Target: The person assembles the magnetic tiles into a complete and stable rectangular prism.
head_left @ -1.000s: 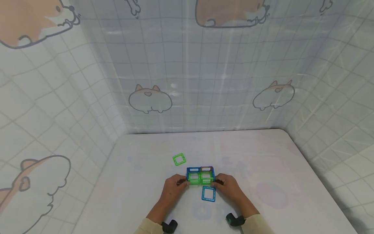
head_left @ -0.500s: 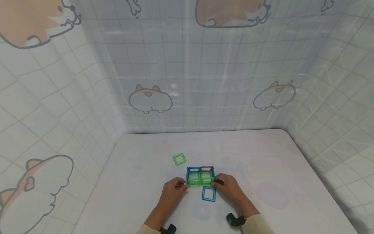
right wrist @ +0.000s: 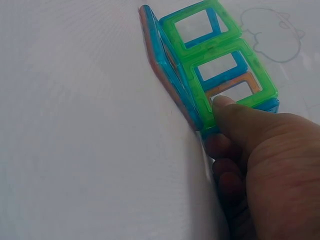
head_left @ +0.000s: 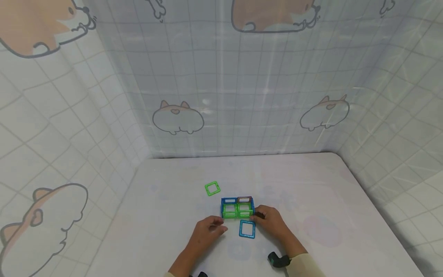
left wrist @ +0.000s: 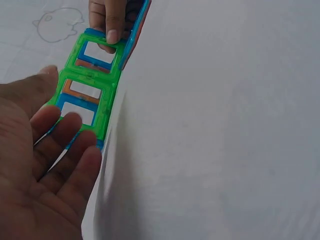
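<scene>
Grid-print sheets (head_left: 238, 77) are hanging behind and on both sides of the white table (head_left: 169, 192), cartoon dogs (head_left: 266, 15) are lounging all over them, couple bones (head_left: 159, 11) are showing up top.

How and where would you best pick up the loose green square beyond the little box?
I'd probably pinch the left bar of the green square, coming from above and the left: it lies flat, its open middle leaves room to pinch, and the box stands off to its right.
</scene>
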Tool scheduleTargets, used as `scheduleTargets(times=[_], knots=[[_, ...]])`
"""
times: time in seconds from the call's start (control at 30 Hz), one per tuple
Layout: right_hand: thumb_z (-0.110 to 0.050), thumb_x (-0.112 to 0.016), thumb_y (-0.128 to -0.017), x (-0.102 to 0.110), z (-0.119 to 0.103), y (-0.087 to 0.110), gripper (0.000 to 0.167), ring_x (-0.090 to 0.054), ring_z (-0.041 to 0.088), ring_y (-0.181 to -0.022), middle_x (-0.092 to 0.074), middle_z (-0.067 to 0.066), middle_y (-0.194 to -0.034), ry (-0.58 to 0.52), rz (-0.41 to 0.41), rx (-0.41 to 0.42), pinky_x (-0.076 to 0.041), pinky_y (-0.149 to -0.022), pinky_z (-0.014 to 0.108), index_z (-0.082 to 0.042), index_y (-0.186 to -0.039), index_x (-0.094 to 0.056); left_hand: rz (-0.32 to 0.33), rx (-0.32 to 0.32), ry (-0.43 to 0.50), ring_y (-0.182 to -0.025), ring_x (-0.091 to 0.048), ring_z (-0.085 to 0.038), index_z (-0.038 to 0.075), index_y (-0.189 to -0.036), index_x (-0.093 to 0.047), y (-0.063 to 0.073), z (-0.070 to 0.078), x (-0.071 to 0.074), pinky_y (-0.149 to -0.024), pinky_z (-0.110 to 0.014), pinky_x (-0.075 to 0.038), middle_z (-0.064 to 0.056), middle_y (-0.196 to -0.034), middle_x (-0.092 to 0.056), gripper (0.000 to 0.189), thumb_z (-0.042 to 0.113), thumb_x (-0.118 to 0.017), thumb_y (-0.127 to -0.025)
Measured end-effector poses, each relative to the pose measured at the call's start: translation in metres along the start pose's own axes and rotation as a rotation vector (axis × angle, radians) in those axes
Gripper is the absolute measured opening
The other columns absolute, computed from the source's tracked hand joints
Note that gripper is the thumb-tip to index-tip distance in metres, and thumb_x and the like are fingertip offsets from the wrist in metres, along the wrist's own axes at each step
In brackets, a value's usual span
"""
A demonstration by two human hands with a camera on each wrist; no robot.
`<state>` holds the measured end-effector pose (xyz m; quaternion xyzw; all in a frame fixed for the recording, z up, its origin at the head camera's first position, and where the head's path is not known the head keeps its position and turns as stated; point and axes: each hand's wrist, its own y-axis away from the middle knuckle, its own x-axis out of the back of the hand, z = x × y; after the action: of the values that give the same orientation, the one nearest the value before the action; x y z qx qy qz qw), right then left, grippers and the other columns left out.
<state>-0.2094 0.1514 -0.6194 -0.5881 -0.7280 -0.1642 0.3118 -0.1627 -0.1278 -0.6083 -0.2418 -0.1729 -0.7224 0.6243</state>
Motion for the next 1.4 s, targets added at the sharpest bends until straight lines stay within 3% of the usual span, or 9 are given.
scheduleTargets(times=[0.4,0.67,0.83,1.17,1.4], knots=[[-0.028,-0.079,-0.086,-0.001,-0.001,-0.001,0.009,-0.054,0.008,-0.076,-0.065,-0.017,-0.082,0.016,0.002,-0.021,-0.051,-0.071,0.025,-0.024,-0.092,-0.074,-0.143,-0.113,-0.092,-0.118,-0.062,-0.015,0.020,-0.117,-0.070,0.006,0.010,-0.001,-0.103,-0.044,-0.051,0.010,-0.119,-0.068,0.040,0.047,-0.073,-0.088],[-0.031,-0.078,-0.086,-0.001,-0.001,-0.001,0.011,-0.054,0.007,-0.076,-0.065,-0.018,-0.083,0.027,0.004,-0.011,-0.052,-0.072,0.025,-0.024,-0.093,-0.074,-0.220,-0.074,-0.155,-0.127,-0.057,-0.020,0.028,-0.125,-0.066,0.005,0.015,-0.007,-0.106,-0.049,-0.047,0.007,-0.133,-0.063,0.052,0.059,-0.071,-0.083],[-0.031,-0.078,-0.086,-0.001,-0.001,0.000,0.011,-0.054,0.006,-0.076,-0.065,-0.019,-0.083,0.022,0.006,-0.005,-0.052,-0.072,0.025,-0.024,-0.093,-0.074,-0.265,-0.079,-0.160,-0.131,-0.055,-0.022,0.026,-0.130,-0.064,0.003,0.020,-0.011,-0.108,-0.049,-0.046,0.007,-0.136,-0.062,0.059,0.060,-0.071,-0.083],[-0.030,-0.078,-0.087,0.001,-0.002,0.000,0.008,-0.054,0.005,-0.077,-0.065,-0.019,-0.085,0.016,0.006,0.005,-0.053,-0.074,0.024,-0.025,-0.093,-0.073,-0.302,-0.125,-0.196,-0.134,-0.051,-0.019,0.022,-0.138,-0.059,-0.002,0.025,-0.020,-0.110,-0.045,-0.044,0.007,-0.140,-0.059,0.067,0.061,-0.068,-0.084],[-0.029,-0.078,-0.087,0.002,0.000,0.000,0.008,-0.054,0.005,-0.077,-0.065,-0.019,-0.085,0.012,0.001,0.015,-0.052,-0.073,0.023,-0.025,-0.093,-0.073,-0.321,-0.162,-0.238,-0.136,-0.049,-0.015,0.026,-0.140,-0.057,-0.006,0.028,-0.026,-0.111,-0.042,-0.044,0.011,-0.142,-0.056,0.067,0.062,-0.067,-0.085]])
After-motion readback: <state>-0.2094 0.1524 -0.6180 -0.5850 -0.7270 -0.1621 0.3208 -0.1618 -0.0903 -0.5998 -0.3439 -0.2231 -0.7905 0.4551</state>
